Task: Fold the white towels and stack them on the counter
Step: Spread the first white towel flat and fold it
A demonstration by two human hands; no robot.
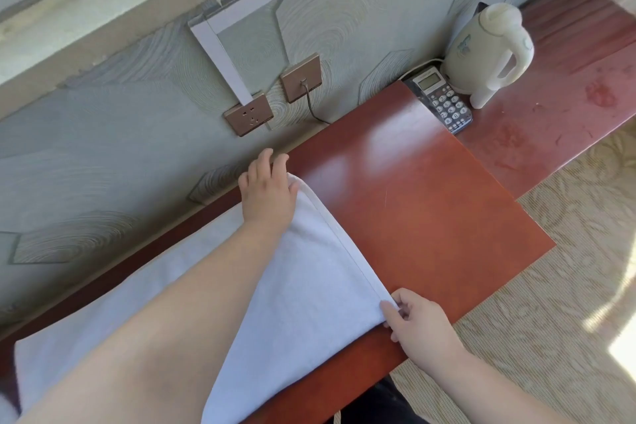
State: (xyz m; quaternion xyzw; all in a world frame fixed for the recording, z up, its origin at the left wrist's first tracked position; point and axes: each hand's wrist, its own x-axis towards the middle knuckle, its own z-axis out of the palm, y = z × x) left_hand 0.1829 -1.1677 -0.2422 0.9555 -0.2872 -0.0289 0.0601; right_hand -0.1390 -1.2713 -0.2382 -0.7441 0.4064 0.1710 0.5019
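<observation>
A white towel [303, 272] lies spread along the reddish-brown wooden counter [423, 203], running from the lower left toward the middle. My left hand [266, 189] rests on the towel's far corner near the wall, fingers fairly straight and its thumb at the hem. My right hand [421, 327] pinches the towel's near corner at the counter's front edge. The hemmed edge of the towel runs straight between the two hands. My left forearm covers much of the towel's middle.
A white electric kettle [488, 52] and a black desk phone [442, 98] stand at the back right by the wall. Two wall sockets [275, 96] sit above the counter, one with a cable. Patterned carpet [550, 286] lies to the right.
</observation>
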